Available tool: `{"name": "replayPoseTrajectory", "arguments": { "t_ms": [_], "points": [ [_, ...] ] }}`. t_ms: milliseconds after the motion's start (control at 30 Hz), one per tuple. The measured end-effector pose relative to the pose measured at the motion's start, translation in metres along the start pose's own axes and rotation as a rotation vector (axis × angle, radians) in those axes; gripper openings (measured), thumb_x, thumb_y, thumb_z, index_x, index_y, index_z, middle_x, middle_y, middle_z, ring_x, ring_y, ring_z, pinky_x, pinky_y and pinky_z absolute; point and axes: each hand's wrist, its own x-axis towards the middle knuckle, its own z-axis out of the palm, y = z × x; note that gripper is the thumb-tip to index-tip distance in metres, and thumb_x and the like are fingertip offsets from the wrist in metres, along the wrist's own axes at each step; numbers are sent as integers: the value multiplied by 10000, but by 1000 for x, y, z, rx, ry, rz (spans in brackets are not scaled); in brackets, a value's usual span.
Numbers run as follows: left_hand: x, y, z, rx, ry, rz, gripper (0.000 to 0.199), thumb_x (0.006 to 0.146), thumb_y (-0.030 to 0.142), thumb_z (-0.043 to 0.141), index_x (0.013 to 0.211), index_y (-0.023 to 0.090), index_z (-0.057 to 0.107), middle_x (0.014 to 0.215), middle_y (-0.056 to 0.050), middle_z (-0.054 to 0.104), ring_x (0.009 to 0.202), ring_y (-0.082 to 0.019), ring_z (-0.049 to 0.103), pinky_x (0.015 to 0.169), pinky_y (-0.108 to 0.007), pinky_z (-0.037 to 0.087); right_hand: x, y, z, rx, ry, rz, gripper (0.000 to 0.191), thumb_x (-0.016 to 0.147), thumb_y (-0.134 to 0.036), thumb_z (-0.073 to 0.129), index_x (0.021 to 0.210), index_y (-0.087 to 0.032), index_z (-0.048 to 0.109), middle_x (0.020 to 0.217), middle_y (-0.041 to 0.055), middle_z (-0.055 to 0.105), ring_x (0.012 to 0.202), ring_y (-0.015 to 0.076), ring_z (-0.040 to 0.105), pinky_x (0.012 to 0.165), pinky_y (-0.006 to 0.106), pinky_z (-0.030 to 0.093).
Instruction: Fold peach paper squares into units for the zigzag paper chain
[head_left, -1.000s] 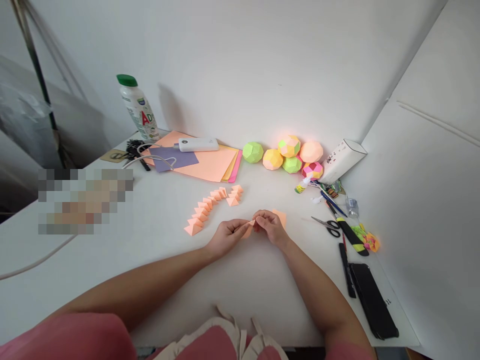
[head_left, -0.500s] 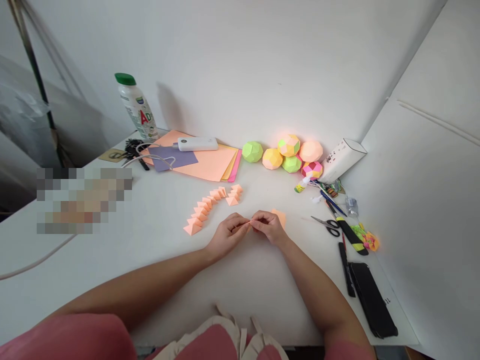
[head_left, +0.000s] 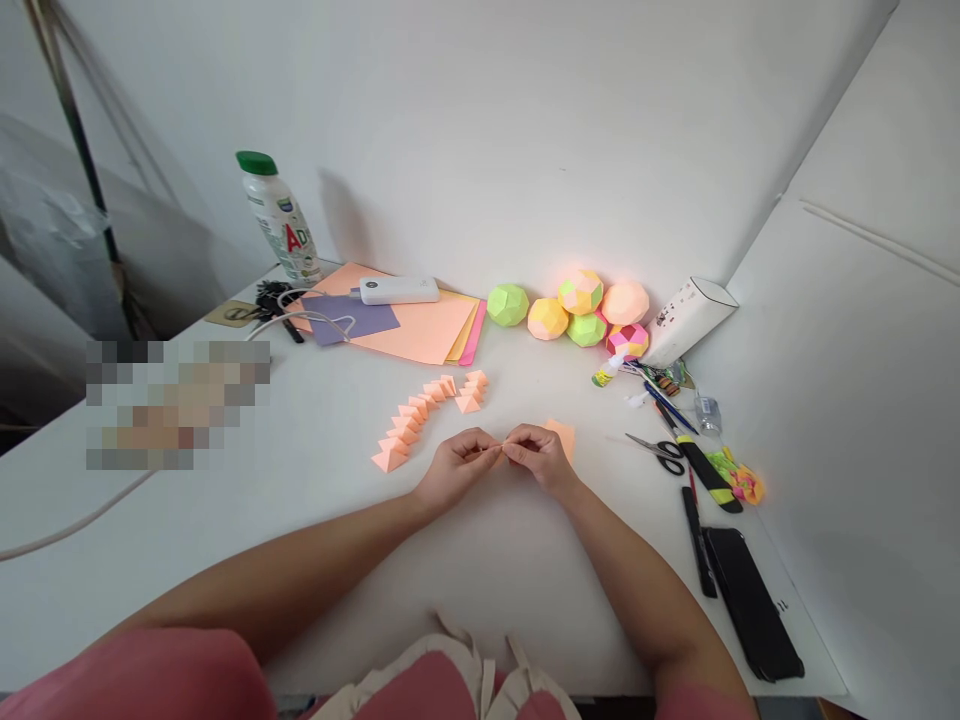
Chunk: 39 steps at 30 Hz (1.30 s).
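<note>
My left hand (head_left: 460,468) and my right hand (head_left: 541,456) meet over the middle of the table, fingertips pinched together. Between them is a small piece of peach paper (head_left: 501,448), mostly hidden by the fingers. Flat peach paper (head_left: 562,436) lies on the table just behind my right hand, partly covered by it. Beyond my left hand, a curved row of folded peach paper pieces (head_left: 405,423) overlaps along the table, and a shorter stack of similar pieces (head_left: 471,392) sits at its right end.
Colored paper sheets (head_left: 427,330) lie at the back under a white power bank (head_left: 399,290). Several faceted paper balls (head_left: 547,318) rest against the wall. Scissors (head_left: 660,450), a box cutter (head_left: 709,472) and a black phone (head_left: 754,605) lie right. A bottle (head_left: 281,225) stands back left.
My hands stay pinched on the small paper with only slight finger movement. The whole view has shifted a little, so everything sits slightly further right.
</note>
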Motion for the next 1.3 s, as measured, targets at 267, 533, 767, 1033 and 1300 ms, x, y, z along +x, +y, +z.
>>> {"name": "replayPoseTrajectory", "arguments": {
  "t_ms": [267, 533, 767, 1033, 1300],
  "points": [
    [0, 1, -1, 1, 45, -31, 209, 737, 353, 577, 648, 164, 589, 687, -17, 551, 657, -132, 509, 613, -256, 458, 0, 1, 0, 33, 43, 36, 175, 723, -338, 637, 656, -182, 597, 618, -11, 529, 571, 110, 473, 567, 253, 411],
    [0, 0, -1, 34, 63, -47, 224, 731, 379, 580, 656, 169, 604, 701, -22, 569, 670, -143, 527, 613, -260, 466, 0, -1, 0, 35, 6, 56, 188, 728, -364, 629, 700, -183, 585, 663, -6, 536, 581, 107, 488, 574, 256, 431],
    [2, -3, 1, 81, 53, -1, 240, 738, 401, 580, 677, 173, 628, 730, -29, 589, 683, -144, 533, 622, -259, 454, 2, 3, 0, 16, -17, 42, 168, 719, -335, 638, 681, -180, 588, 642, -10, 526, 573, 104, 482, 544, 244, 417],
    [1, 0, 0, 95, 68, -2, 220, 717, 384, 586, 644, 183, 639, 728, -33, 590, 683, -154, 536, 626, -271, 456, 2, 6, -2, 39, 49, 55, 142, 702, -299, 627, 636, -182, 578, 582, -17, 513, 552, 111, 465, 542, 249, 404],
    [1, -2, -1, 66, 100, -33, 202, 716, 353, 580, 625, 174, 609, 704, -22, 574, 676, -145, 524, 614, -255, 450, 6, 11, -9, 181, 118, 80, 159, 740, -344, 597, 701, -193, 566, 556, -31, 516, 515, 99, 466, 518, 239, 391]
  ]
}}
